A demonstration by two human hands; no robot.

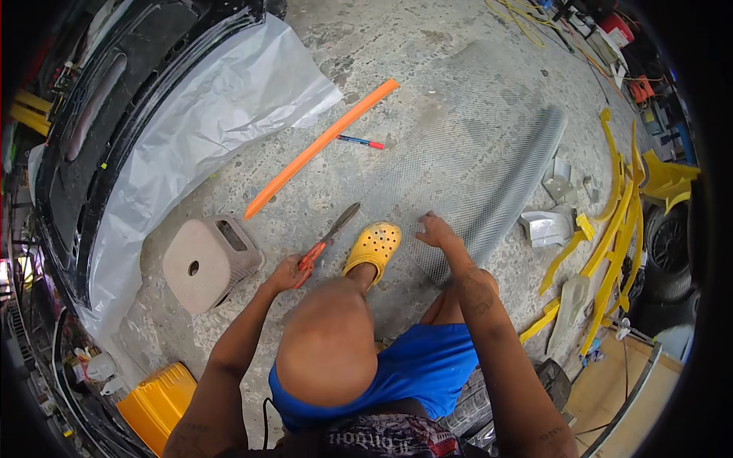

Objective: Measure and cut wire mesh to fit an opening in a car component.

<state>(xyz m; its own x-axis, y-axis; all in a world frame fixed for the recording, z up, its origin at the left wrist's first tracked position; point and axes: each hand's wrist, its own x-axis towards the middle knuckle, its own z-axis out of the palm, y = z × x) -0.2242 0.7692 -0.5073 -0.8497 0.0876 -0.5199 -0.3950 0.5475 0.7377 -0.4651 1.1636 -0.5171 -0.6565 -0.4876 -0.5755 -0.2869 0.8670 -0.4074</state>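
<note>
My left hand (288,272) grips the red handles of a pair of metal snips (330,235), blades pointing up and right toward a sheet of grey wire mesh (466,145) spread on the concrete floor. My right hand (435,229) presses on the near edge of that mesh, fingers spread on it. The mesh's right side is rolled into a tube (523,179). My foot in a yellow clog (372,247) rests on the floor between both hands, at the mesh's edge.
A long orange strip (321,145) and a blue-red pen (361,141) lie beyond the snips. A beige plastic stool (206,262) stands left. A black car body panel (114,130) with plastic sheeting (206,130) lies at left. Yellow trim pieces (615,229) and metal scraps (548,226) lie right.
</note>
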